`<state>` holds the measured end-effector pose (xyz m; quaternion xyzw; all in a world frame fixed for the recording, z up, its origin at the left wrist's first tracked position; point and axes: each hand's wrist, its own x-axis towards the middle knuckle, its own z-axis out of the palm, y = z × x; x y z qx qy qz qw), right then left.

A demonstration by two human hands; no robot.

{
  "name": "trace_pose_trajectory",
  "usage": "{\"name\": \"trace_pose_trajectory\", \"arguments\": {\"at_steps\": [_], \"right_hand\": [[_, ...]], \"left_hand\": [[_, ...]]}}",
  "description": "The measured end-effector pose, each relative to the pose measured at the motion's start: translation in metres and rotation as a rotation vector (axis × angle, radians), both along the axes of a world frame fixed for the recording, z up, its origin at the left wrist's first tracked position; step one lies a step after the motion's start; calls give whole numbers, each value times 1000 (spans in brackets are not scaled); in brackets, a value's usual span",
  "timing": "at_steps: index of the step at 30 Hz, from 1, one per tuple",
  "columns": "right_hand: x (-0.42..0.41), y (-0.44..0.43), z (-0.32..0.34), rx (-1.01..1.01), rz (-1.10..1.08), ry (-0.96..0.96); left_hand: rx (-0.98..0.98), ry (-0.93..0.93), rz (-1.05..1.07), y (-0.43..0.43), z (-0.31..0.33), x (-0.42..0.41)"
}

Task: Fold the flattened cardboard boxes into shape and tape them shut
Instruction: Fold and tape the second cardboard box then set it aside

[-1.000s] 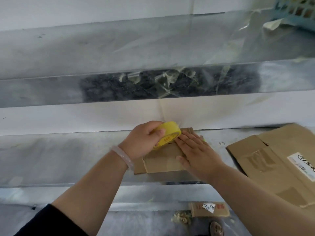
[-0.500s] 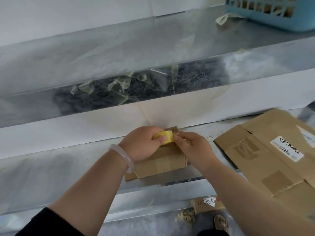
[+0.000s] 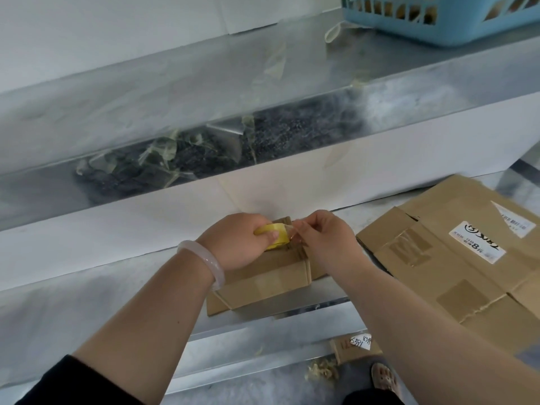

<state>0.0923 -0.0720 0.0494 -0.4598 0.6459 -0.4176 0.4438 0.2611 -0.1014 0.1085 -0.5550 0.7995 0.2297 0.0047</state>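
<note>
A small folded cardboard box (image 3: 263,277) sits on the metal shelf (image 3: 87,293), its near end hanging over the front edge. My left hand (image 3: 236,244) rests on top of the box and grips a yellow tape roll (image 3: 274,236). My right hand (image 3: 324,238) pinches the clear tape end (image 3: 293,233) just right of the roll, above the box's far right corner. A large flattened cardboard box (image 3: 455,258) with a white label lies on the shelf to the right.
A blue plastic basket (image 3: 438,19) stands on the upper metal ledge at the back right. Scraps of used tape (image 3: 163,153) stick to the ledge's front face. Below the shelf, a small labelled cardboard piece (image 3: 353,346) and a sandalled foot (image 3: 382,375) are on the floor.
My right hand lifted off the box top and now pinches the tape end beside the roll. My left hand turned the roll down onto the box. The view tilted, showing the basket.
</note>
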Motion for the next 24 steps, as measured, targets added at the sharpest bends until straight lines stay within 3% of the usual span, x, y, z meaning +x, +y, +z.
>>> {"name": "trace_pose_trajectory", "arguments": {"at_steps": [4,9,14,16,19,24], "right_hand": [[-9,3,8,-67,-7,-109],[-16,4,10,-92,-111,-396],[-9,5,8,116,-155,-700],[-6,2,10,148,-124,-681],[-7,-8,18,40,-99,-461],[7,-15,11,67,-102,-507]], "left_hand": [[-11,-46,11,-3,-1,-7],[-23,-75,16,-7,-2,-18],[-28,-40,57,-2,-8,-16],[-13,29,90,-1,-12,-8],[9,151,159,-1,-12,-3],[-6,228,210,-2,-11,-1]]}}
